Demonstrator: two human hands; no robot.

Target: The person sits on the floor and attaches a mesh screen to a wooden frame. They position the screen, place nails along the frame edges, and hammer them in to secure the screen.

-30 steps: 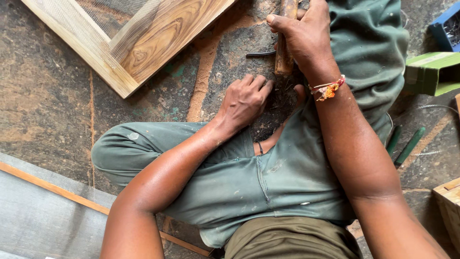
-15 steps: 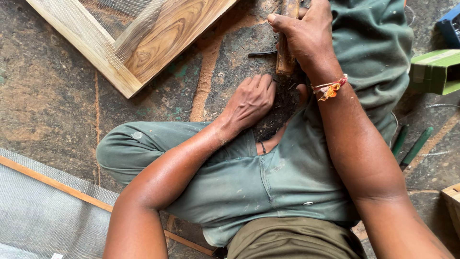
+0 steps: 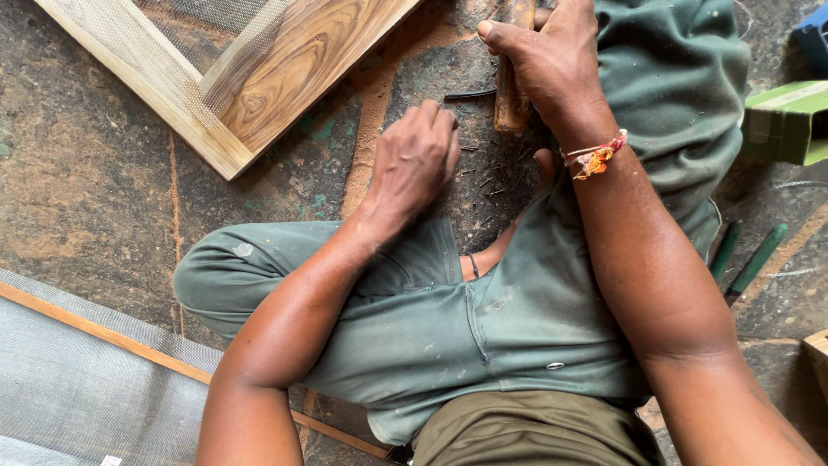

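I sit cross-legged on the stone floor [image 3: 95, 173], my green trousers [image 3: 483, 328] filling the middle of the view. Ahead to my left lies a wooden frame [image 3: 302, 65] with mesh stretched over it, one corner pointing toward my knee. A grey mesh sheet [image 3: 78, 388] edged by a thin wood strip lies at my left side. On my right sit a green box [image 3: 789, 121], too closed-in for me to tell what it holds, and two green-handled tools [image 3: 742, 255] side by side on the floor.

My right hand [image 3: 556, 65] is wrapped tight around a wooden handle [image 3: 511, 95], which stands nearly upright, its long axis running away from me and its lower end just above the floor. My left hand [image 3: 418, 160] is curled, fingertips pressed down on the floor among small dark nails [image 3: 496, 177]; whether it pinches one I cannot tell. The nails lie just right of that hand, directly below the handle, so the left hand is nearer. One dark nail [image 3: 470, 93] lies just left of the handle.
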